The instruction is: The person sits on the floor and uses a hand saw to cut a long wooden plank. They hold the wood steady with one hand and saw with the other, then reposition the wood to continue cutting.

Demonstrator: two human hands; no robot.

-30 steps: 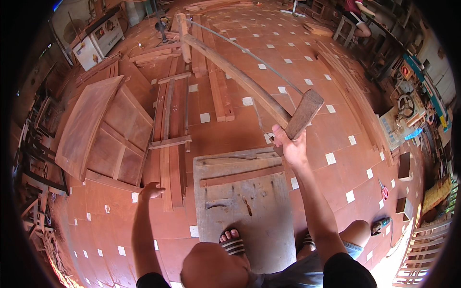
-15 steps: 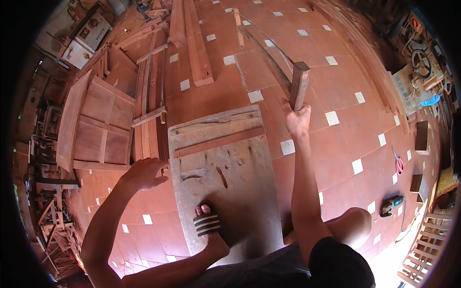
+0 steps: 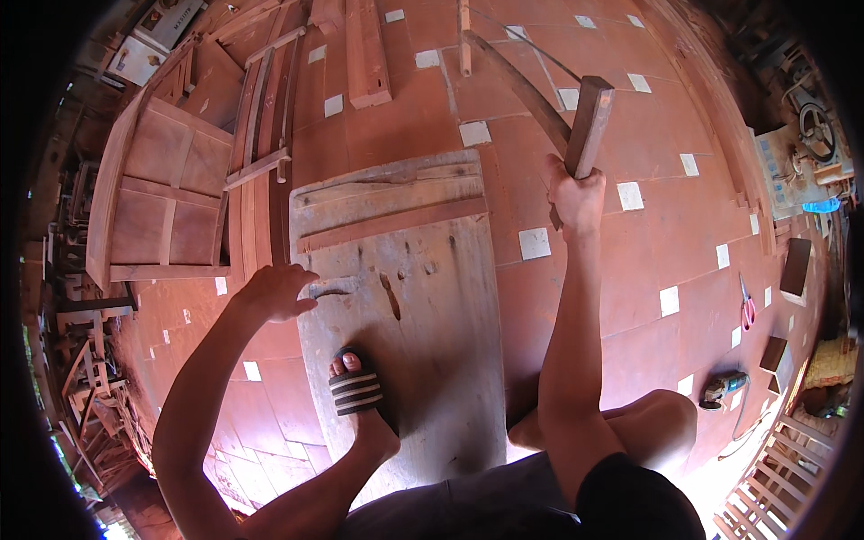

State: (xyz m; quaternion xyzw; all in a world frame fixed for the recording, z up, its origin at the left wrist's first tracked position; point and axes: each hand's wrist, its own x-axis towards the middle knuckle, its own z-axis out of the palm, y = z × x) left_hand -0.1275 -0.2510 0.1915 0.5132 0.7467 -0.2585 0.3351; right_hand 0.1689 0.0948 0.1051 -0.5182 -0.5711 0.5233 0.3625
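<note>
My right hand [image 3: 578, 193] is closed around one wooden end piece of a frame saw [image 3: 589, 126]. The saw reaches away from me above the floor, its long middle bar and thin taut line running to a second upright at the far end. My left hand [image 3: 277, 292] holds nothing; its fingers are apart and curved, at the left edge of a worn wooden board [image 3: 414, 360]. Across the far part of this board lies a reddish wood strip [image 3: 396, 223]. One sandalled foot [image 3: 355, 382] rests on the board's near left part.
At left stands a panelled wooden piece [image 3: 166, 189], with long timbers [image 3: 261, 162] beside it. A thick beam [image 3: 367, 58] lies farther off. On the right floor are pink-handled scissors [image 3: 748, 310], a power tool [image 3: 723, 389] and wood blocks [image 3: 796, 267]. A machine with a handwheel [image 3: 816, 132] stands beyond.
The view has shifted, so the board and floor sit higher and more to the left. My left hand has come over the board's edge. My right hand, still gripping the saw, has shifted slightly right.
</note>
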